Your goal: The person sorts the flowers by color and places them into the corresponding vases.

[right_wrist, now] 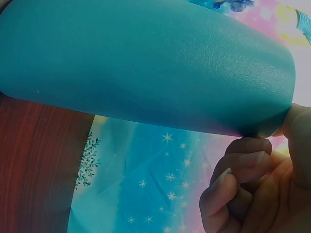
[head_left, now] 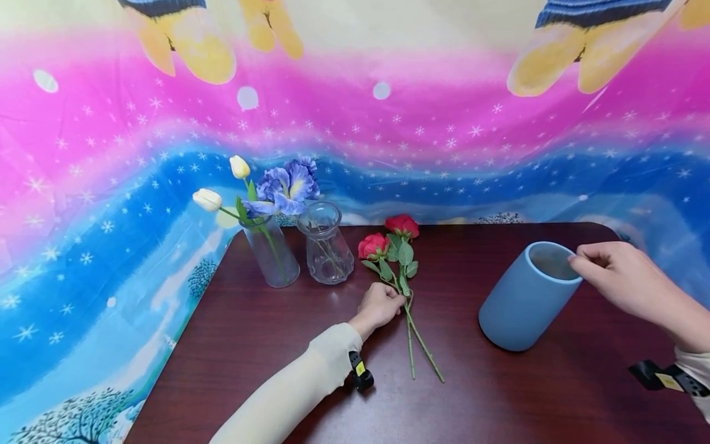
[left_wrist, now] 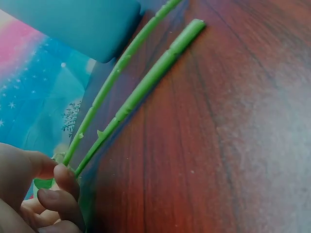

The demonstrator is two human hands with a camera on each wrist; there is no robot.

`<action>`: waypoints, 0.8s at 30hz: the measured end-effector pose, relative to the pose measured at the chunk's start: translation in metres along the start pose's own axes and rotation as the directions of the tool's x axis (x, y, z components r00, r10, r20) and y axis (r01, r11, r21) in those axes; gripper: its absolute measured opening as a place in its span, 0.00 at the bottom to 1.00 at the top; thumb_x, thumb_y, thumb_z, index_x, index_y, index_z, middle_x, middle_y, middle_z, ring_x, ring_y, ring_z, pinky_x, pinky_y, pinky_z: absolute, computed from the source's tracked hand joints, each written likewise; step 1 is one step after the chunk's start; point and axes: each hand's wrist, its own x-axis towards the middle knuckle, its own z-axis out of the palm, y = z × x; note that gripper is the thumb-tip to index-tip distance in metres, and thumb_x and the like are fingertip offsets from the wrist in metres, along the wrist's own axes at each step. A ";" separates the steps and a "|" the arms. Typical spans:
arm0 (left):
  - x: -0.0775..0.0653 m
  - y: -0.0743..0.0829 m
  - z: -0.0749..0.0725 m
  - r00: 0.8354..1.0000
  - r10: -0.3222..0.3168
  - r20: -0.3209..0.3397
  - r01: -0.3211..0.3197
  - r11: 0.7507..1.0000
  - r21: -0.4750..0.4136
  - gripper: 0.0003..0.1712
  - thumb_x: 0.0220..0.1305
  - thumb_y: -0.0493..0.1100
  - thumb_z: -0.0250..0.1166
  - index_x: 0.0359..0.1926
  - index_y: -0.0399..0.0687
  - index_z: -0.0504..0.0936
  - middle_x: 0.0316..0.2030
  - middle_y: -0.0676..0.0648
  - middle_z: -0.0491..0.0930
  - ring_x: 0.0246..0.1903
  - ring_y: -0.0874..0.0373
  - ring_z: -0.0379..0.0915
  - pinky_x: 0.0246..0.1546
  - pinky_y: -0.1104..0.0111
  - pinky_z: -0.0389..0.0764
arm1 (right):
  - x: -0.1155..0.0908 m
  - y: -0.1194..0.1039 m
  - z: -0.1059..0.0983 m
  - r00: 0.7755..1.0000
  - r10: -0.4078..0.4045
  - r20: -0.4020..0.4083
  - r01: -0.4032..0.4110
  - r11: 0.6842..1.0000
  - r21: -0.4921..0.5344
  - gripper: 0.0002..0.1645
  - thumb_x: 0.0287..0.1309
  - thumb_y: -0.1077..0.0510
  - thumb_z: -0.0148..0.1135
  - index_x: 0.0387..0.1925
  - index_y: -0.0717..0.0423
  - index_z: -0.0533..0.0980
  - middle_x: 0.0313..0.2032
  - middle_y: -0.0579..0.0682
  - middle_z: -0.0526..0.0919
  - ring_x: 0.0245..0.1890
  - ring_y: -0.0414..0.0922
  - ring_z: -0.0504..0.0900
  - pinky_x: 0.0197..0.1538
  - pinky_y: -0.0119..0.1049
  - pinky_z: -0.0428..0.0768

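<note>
Two red roses [head_left: 402,226] with green leaves lie on the dark wooden table, heads toward the back, their bare stems [left_wrist: 146,80] spreading toward the front. My left hand [head_left: 379,306] pinches the stems just below the leaves, between thumb and forefinger; whether both are gripped is hard to tell. To the right, a plain blue vase [head_left: 527,302] tilts rightward, its base at the tabletop. My right hand [head_left: 627,277] pinches its rim, the thumb on one side of the wall and the curled fingers [right_wrist: 248,160] on the other. The inside of the vase is mostly hidden.
At the back left stands a clear cylindrical glass vase [head_left: 272,256] with white tulips [head_left: 208,199]. Beside it is a waisted glass vase [head_left: 330,253]. A blue-purple iris [head_left: 288,188] leans over between them. A printed cloth backdrop [head_left: 355,123] hangs behind the table [head_left: 266,370].
</note>
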 end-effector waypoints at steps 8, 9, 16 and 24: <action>-0.003 0.003 -0.003 0.999 0.010 0.042 -0.013 0.997 0.082 0.14 0.61 0.52 0.67 0.22 0.53 0.87 0.17 0.56 0.84 0.22 0.64 0.72 0.27 0.70 0.69 | 0.001 -0.001 0.001 1.000 0.015 0.011 -0.015 1.000 -0.010 0.27 0.76 0.52 0.48 0.19 0.55 0.60 0.17 0.43 0.54 0.15 0.40 0.53 0.24 0.38 0.53; -0.003 0.003 -0.003 0.999 0.006 0.047 -0.010 0.996 0.089 0.15 0.62 0.53 0.67 0.22 0.54 0.87 0.17 0.56 0.84 0.22 0.64 0.72 0.28 0.70 0.70 | 0.001 -0.001 0.001 1.000 0.015 0.011 -0.015 1.000 -0.011 0.27 0.76 0.52 0.48 0.19 0.55 0.60 0.17 0.43 0.54 0.15 0.40 0.53 0.24 0.38 0.53; -0.008 0.008 0.000 0.999 -0.014 0.046 0.011 0.998 0.069 0.15 0.63 0.51 0.68 0.21 0.54 0.85 0.18 0.55 0.84 0.22 0.63 0.72 0.30 0.70 0.70 | 0.001 -0.001 0.002 1.000 0.010 0.007 -0.010 1.000 -0.004 0.27 0.76 0.52 0.49 0.18 0.55 0.60 0.16 0.43 0.54 0.14 0.40 0.53 0.24 0.38 0.54; -0.025 0.017 -0.002 0.998 0.063 0.026 -0.062 0.998 -0.029 0.13 0.64 0.48 0.67 0.22 0.55 0.84 0.20 0.51 0.86 0.15 0.65 0.70 0.24 0.71 0.69 | 0.001 0.000 0.001 1.000 0.009 -0.001 -0.009 1.000 0.002 0.27 0.76 0.52 0.49 0.18 0.55 0.60 0.16 0.43 0.54 0.14 0.41 0.54 0.24 0.38 0.54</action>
